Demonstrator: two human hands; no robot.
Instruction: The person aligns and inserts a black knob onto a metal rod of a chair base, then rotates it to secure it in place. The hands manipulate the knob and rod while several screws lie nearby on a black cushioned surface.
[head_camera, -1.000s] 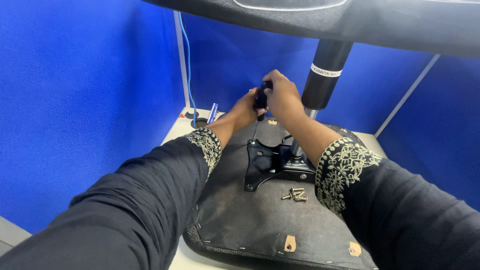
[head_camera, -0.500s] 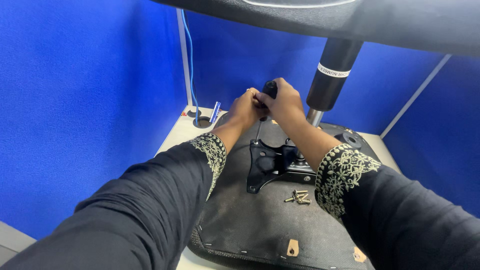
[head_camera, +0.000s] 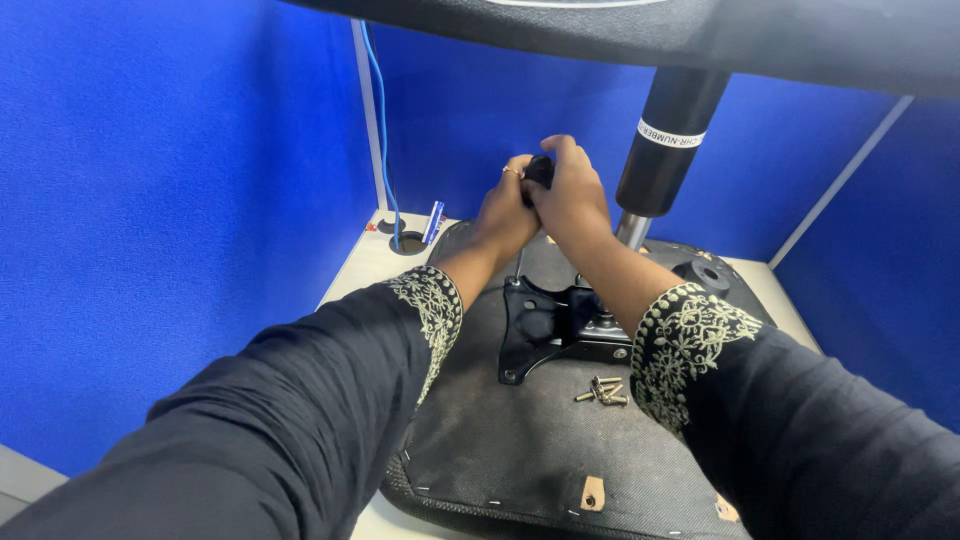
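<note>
An upturned black chair seat (head_camera: 520, 450) lies on the white table, its black metal mounting plate (head_camera: 545, 335) on top. My left hand (head_camera: 505, 215) and my right hand (head_camera: 570, 195) are clasped together around a black handle (head_camera: 538, 170) of an upright tool whose thin shaft runs down to the plate. Both hands sit above the plate's far corner. Several loose screws (head_camera: 603, 391) lie on the seat just in front of the plate, by my right sleeve.
A black gas-lift cylinder (head_camera: 668, 145) with a silver rod rises right of my hands, up to a dark chair base overhead. Blue partition walls (head_camera: 170, 200) enclose the table. A blue cable (head_camera: 380, 130) drops to a grommet hole (head_camera: 408, 241) at the back left.
My hands stay clasped on the handle in the same spot above the plate. The view has shifted slightly; the seat and screws have not moved.
</note>
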